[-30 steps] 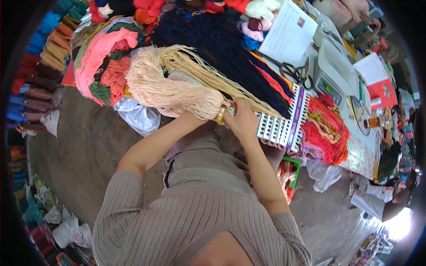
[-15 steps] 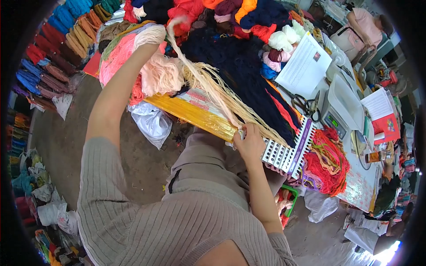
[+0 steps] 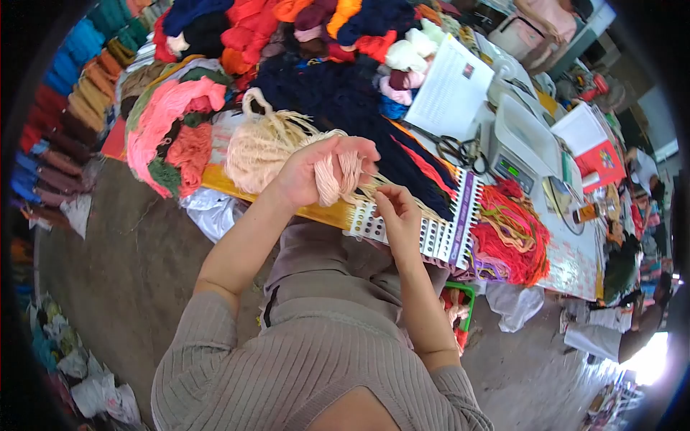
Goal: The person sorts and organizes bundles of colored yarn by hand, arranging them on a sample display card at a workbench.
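Note:
My left hand [image 3: 300, 174] is raised over the table's near edge, palm turned up. Thick loops of pale peach yarn [image 3: 328, 183] are wound around its fingers. Close by on the right, my right hand [image 3: 399, 215] has its thumb and fingertips pinched together on what looks like a strand of that yarn. Below and beside it lies a white card with rows of holes [image 3: 438, 239], with cream yarn strands running down to it. A loose heap of peach yarn [image 3: 253, 159] rests on the table left of my hands.
Dark navy yarn [image 3: 316, 90] covers the table's middle. Black scissors [image 3: 463, 152], a digital scale [image 3: 512, 171], and a printed sheet [image 3: 449, 90] lie to the right. Red mixed yarn [image 3: 512, 233] sits at the near right. Coral yarn [image 3: 190, 147] is at left. Another person [image 3: 543, 29] sits beyond.
My left hand has come down from the far left toward my right hand, with the yarn now wound around it. My right hand has turned and shifted slightly. The view has shifted.

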`<state>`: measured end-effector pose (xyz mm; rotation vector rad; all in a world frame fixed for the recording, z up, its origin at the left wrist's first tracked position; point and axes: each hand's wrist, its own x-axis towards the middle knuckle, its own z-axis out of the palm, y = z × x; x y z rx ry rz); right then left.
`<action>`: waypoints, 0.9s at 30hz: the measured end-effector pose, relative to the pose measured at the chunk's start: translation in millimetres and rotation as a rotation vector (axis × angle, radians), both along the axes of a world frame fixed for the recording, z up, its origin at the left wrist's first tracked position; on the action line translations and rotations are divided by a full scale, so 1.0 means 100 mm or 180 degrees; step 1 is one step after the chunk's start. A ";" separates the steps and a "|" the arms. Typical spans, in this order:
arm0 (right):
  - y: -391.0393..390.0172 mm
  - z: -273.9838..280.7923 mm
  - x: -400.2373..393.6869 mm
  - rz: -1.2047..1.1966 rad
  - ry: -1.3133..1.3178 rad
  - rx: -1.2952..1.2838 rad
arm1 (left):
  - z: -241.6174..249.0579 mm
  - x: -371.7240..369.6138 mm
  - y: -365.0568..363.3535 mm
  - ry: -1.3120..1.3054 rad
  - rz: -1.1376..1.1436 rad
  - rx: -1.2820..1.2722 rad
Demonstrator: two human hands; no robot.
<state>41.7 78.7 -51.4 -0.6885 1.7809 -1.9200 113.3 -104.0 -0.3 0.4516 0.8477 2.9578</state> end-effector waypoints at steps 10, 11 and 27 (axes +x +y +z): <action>-0.04 0.24 0.07 0.0528 -0.1019 -0.0787 | 0.05 -0.05 0.28 -0.0317 0.0131 0.0185; -0.05 0.24 0.07 0.0403 -0.1259 -0.1015 | 0.03 -0.05 0.26 -0.0270 0.0235 0.0316; 2.33 0.53 -1.80 -0.0903 -0.0987 -0.2562 | -0.32 0.62 -2.12 -0.2017 0.1698 0.0149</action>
